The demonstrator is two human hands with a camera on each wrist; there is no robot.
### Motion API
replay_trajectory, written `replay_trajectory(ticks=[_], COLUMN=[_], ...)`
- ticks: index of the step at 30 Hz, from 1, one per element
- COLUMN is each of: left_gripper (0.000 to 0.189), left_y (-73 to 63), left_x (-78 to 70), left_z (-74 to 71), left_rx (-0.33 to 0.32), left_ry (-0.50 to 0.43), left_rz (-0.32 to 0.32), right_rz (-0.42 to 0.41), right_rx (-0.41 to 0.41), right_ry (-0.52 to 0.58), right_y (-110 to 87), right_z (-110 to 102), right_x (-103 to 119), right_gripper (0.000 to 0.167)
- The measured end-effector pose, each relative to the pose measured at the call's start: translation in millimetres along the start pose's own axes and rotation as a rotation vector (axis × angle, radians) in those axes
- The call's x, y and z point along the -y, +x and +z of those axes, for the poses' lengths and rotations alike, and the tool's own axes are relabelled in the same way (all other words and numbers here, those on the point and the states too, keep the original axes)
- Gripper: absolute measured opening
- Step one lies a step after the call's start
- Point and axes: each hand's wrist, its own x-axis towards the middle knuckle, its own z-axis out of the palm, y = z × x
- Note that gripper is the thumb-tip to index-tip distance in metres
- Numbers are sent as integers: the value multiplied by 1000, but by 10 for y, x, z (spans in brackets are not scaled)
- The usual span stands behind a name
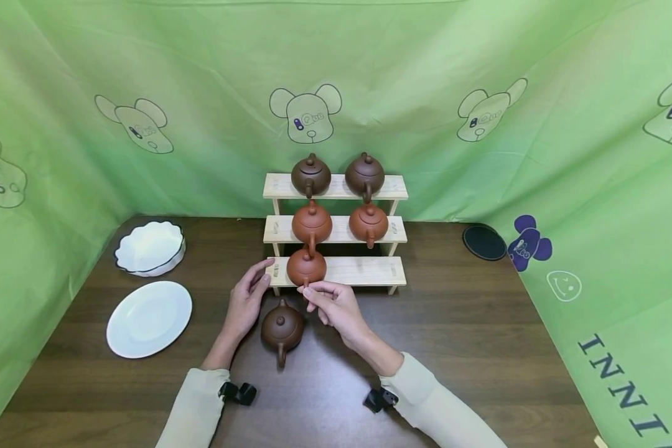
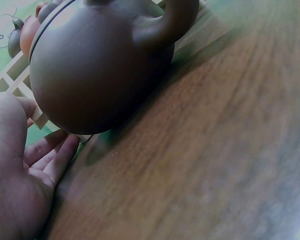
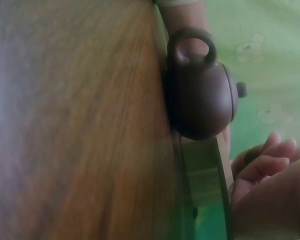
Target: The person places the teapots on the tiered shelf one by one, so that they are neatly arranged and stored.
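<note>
On the left part of the lowest step, my right hand (image 1: 336, 306) pinches the handle of a reddish-brown teapot (image 1: 306, 266). In the right wrist view, the curled fingers (image 3: 267, 167) of that hand show beside the step, with the teapot mostly hidden. My left hand (image 1: 245, 300) reaches to the left end of the wooden tiered stand (image 1: 364, 271), fingertips at its edge and fingers fairly straight. Between both forearms a dark brown teapot (image 1: 282, 326) sits on the table, handle toward me; its round body (image 2: 100, 65) fills much of the left wrist view.
Two reddish teapots, left (image 1: 312, 223) and right (image 1: 368, 223), occupy the middle step. Dark teapots, left (image 1: 311, 176) and right (image 1: 365, 175), top the stand. At left lie a scalloped white bowl (image 1: 150, 247) and a white plate (image 1: 149, 319); at right, a black oval coaster (image 1: 484, 242).
</note>
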Motion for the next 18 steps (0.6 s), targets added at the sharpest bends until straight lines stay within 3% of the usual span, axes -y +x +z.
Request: replay_trajectory(ticks=[6, 10, 16, 18], left_gripper=[37, 37, 36, 36], left_y=[-20, -14, 27, 22], left_x=[-55, -17, 154, 134], left_z=[6, 2, -17, -17], left_rx=[-8, -9, -3, -1], left_ry=[-27, -29, -35, -31], left_rz=[22, 18, -59, -47], right_rz=[4, -7, -40, -38], right_rx=[11, 1, -16, -26], right_ry=[-8, -19, -45, -44], right_y=[-8, -12, -61, -87], right_z=[-44, -71, -145, -171], right_x=[17, 8, 11, 12], right_gripper=[30, 26, 25, 24])
